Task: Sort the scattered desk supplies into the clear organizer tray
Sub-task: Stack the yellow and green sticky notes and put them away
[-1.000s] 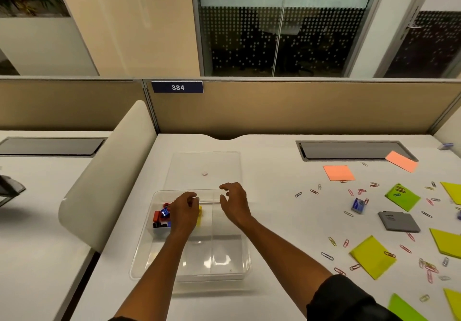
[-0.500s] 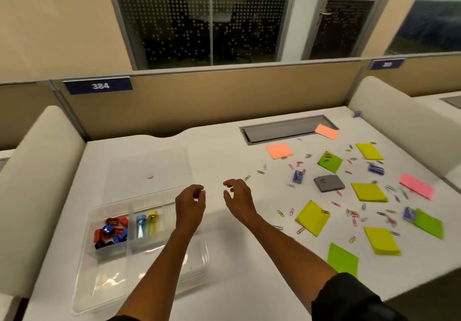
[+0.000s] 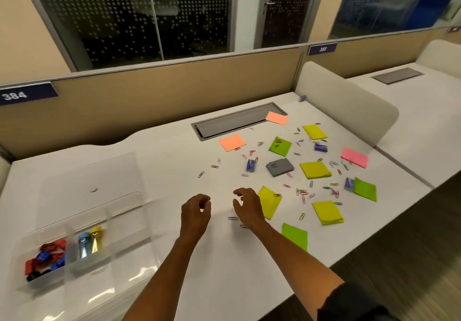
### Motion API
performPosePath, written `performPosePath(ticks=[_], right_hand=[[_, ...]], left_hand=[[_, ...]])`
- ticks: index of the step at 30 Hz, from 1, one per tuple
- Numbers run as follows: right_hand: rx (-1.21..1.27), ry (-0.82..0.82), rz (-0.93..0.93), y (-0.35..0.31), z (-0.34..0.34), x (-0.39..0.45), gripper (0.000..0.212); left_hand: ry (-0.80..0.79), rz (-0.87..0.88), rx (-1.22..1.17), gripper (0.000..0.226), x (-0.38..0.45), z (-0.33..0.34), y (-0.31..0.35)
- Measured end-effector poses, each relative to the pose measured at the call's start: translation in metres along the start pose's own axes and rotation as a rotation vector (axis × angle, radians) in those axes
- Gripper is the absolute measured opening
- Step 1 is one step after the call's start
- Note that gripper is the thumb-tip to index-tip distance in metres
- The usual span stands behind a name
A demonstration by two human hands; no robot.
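1. While both hands hung over the middle of the desk (image 3: 159,161), the left hand (image 3: 194,214) had its fingers loosely curled and held nothing.
2. Its partner, the right hand (image 3: 248,208), was likewise slack and empty, touching no item.
3. Clear and lidless, the tray (image 3: 139,223) sat at the desk's near left corner, with red and blue clips (image 3: 46,258) in its left compartment and two tubes (image 3: 89,242), blue and yellow, in the next.
4. Paperclips (image 3: 303,194) and sticky notes (image 3: 314,169) lay scattered across the right half, well apart from the tray.
5. One grey pad (image 3: 279,167) lay among them, near a small blue sharpener (image 3: 250,165).
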State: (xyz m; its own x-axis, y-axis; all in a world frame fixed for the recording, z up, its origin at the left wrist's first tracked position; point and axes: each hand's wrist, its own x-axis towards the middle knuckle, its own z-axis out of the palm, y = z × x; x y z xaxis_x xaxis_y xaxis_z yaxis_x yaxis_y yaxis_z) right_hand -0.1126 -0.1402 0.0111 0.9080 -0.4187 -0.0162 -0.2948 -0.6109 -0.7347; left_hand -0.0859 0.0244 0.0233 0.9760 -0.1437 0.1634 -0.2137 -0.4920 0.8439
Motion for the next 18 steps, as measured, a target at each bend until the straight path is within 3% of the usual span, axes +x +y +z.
performPosePath(ticks=[11, 18], right_hand=[[-0.045, -0.037, 0.004, 0.098, -0.060, -0.027, 0.026], [-0.165, -0.174, -0.158, 0.136, -0.097, -0.039, 0.033]], left_hand=[[-0.162, -0.096, 0.046, 0.011, -0.047, 0.084, 0.038], [-0.192, -0.180, 0.039, 0.012, -0.081, 0.127, 0.057]])
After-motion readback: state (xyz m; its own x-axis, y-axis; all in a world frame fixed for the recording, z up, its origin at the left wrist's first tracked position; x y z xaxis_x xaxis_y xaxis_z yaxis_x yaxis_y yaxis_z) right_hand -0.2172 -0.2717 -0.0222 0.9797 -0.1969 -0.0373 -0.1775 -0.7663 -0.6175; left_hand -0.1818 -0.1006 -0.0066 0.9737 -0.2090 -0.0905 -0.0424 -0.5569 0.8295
